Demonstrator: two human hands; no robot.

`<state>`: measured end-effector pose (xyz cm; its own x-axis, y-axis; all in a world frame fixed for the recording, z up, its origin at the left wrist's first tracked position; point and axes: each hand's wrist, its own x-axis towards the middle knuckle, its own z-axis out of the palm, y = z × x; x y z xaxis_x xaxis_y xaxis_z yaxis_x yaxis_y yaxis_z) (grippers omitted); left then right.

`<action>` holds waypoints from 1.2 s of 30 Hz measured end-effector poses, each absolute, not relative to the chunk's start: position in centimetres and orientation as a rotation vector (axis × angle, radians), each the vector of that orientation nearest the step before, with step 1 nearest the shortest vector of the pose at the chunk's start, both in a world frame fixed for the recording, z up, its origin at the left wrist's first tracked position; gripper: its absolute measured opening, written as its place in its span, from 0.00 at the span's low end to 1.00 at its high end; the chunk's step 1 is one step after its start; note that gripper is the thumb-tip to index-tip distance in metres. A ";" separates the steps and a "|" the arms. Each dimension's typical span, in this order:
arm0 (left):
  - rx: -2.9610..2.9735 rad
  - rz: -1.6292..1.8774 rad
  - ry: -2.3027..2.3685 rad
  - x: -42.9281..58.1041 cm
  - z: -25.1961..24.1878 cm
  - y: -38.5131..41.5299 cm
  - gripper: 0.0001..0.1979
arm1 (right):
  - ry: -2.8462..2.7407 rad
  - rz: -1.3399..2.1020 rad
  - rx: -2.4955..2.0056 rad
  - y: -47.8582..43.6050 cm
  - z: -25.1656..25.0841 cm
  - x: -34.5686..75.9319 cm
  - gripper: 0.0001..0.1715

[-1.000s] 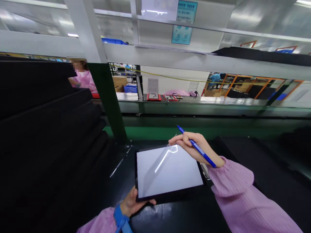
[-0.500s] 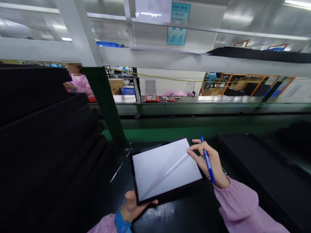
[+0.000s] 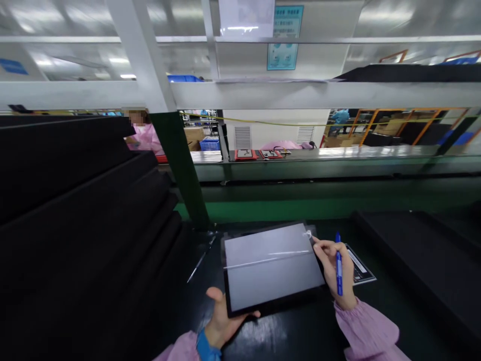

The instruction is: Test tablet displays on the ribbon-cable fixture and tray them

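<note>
A tablet (image 3: 270,296) with a black frame and a pale, lit screen is tilted above the dark bench. My left hand (image 3: 224,321) supports its lower left corner from below, the thumb standing off the edge. Over the upper screen lies a clear protective film (image 3: 263,245), with a bright fold line running across the middle. My right hand (image 3: 338,271) is at the tablet's right edge, thumb and forefinger pinched at the film's upper right end, beside a small white spot. A blue pen (image 3: 339,271) is tucked between the fingers of that same hand.
Black foam trays (image 3: 75,210) are stacked high on the left. Another black foam slab (image 3: 413,250) lies right. A thin pen (image 3: 202,259) rests left of the tablet, and a printed card (image 3: 361,268) lies behind my right hand. A green post (image 3: 184,175) rises behind.
My right hand has moved down and toward me relative to the tablet. The film's fold has shifted from a steep diagonal to a nearly level line. The view has turned slightly left.
</note>
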<state>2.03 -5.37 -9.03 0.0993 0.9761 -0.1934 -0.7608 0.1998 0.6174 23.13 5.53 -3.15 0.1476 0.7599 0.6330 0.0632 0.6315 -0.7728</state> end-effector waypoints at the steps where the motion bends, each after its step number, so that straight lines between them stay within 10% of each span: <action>1: 0.408 1.340 0.629 2.1 -9.1 -5.4 0.39 | -1.329 0.572 -0.773 5.6 -3.3 23.1 0.25; 10: 0.166 1.404 0.725 2.9 -7.4 -5.3 0.22 | -1.171 0.404 -0.802 5.4 -4.5 22.6 0.26; 36: 0.184 1.347 0.805 2.6 -6.6 -4.8 0.36 | -1.563 0.238 -0.664 4.0 -4.6 24.2 0.18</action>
<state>2.57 -4.84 -6.62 0.0045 0.9124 -0.4094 -0.7924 0.2530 0.5550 24.17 4.02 -4.57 0.0278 0.5414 0.8403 0.2663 0.8063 -0.5282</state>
